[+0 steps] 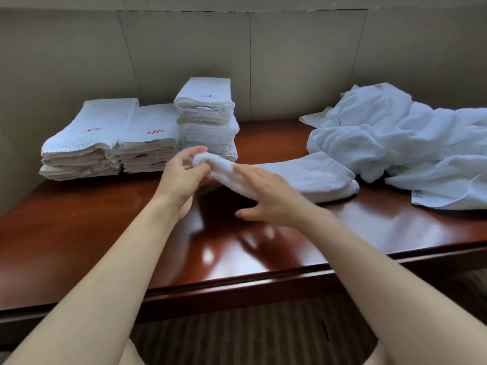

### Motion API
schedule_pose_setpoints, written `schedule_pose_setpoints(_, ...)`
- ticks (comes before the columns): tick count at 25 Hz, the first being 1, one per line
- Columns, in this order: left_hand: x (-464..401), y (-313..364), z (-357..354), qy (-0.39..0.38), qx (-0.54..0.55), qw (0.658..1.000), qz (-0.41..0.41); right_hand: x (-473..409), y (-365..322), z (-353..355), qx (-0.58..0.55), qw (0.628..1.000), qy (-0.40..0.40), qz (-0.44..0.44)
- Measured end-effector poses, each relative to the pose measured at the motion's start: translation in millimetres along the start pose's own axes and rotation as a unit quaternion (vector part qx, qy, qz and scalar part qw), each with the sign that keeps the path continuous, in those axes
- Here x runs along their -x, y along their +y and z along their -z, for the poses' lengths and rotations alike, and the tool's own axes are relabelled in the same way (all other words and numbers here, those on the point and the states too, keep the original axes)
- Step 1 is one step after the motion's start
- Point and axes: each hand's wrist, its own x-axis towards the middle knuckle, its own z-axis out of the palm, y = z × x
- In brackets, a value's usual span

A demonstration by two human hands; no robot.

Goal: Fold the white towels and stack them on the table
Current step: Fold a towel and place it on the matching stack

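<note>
The left hand (184, 169) pinches the folded towel's (303, 177) lifted left end — its long axis runs toward the table's (105, 233) right edge (mid-table), under the spread right hand (268, 198).

One camera is sitting up on the person's head. It is looking forward and down at a brown table (369, 222), with a wall (290, 61) behind it at the top. Both bare arms are reaching out from the bottom edge, very close to the camera. No other view is sharing this scene.
</note>
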Motion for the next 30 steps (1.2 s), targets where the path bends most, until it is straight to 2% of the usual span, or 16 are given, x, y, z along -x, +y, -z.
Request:
schedule_pose_setpoints(1,2.1,4.1,-3.5,0.0,0.005,1.0,-0.019,-4.6,-10.6,-7.6,0.016,1.0,-0.003,-0.003)
schedule_pose_setpoints(4,7.8,15.4,-9.3,-0.025,0.038,0.997,-0.059,-11.5,-13.4,-13.7,0.005,0.989,0.13,-0.069)
schedule_pose_setpoints(5,8.9,17.9,-10.1,-0.031,0.044,0.996,-0.067,-11.6,-10.9,-11.5,-0.003,0.986,0.146,-0.074)
schedule_pose_setpoints(7,5.9,12.5,-6.9,-0.014,0.01,0.997,-0.078,-12.5,-7.3,-8.4,-0.051,0.994,0.078,-0.054)
schedule_pose_setpoints(9,-0.3,-1.0,3.6,0.05,-0.113,0.988,-0.092,-9.2,-1.7,-8.7,-0.081,0.993,-0.026,-0.077)
schedule_pose_setpoints(10,-4.7,-7.8,13.2,0.082,-0.216,0.968,-0.098,-7.5,4.7,-5.2,-0.072,0.989,-0.036,-0.124)
schedule_pose_setpoints(11,-8.8,-13.0,25.7,0.091,-0.339,0.932,-0.088,-6.6,17.1,0.1,-0.056,0.981,-0.011,-0.187)
schedule_pose_setpoints(13,-15.1,-19.1,51.3,0.045,-0.55,0.834,-0.021,1.8,43.7,14.7,0.046,0.941,0.093,-0.323)
schedule_pose_setpoints(15,-13.9,-20.8,65.5,-0.032,-0.652,0.754,0.076,16.8,62.6,26.8,0.108,0.888,0.116,-0.432)
schedule_pose_setpoints(16,-11.9,-22.9,66.5,-0.053,-0.676,0.727,0.107,21.5,67.9,30.3,0.093,0.873,0.102,-0.468)
schedule_pose_setpoints(17,-9.9,-24.8,64.9,-0.06,-0.691,0.713,0.105,23.6,70.2,31.8,0.062,0.869,0.086,-0.484)
schedule_pose_setpoints(19,-9.2,-29.4,57.6,-0.068,-0.701,0.709,0.033,20.1,69.3,27.5,0.032,0.881,0.076,-0.467)
schedule_pose_setpoints(22,-11.2,-34.3,47.5,-0.118,-0.697,0.705,-0.046,12.4,60.8,23.3,0.074,0.898,0.09,-0.425)
schedule_pose_setpoints(24,-11.6,-36.1,44.6,-0.141,-0.715,0.683,-0.052,10.2,57.8,21.4,0.066,0.899,0.073,-0.426)
schedule_pose_setpoints(26,-9.6,-36.7,44.1,-0.145,-0.722,0.675,-0.051,10.8,57.6,20.7,0.062,0.898,0.057,-0.433)
schedule_pose_setpoints(30,-8.4,-33.8,45.4,-0.128,-0.702,0.697,-0.068,9.3,56.0,24.0,0.015,0.904,0.085,-0.418)
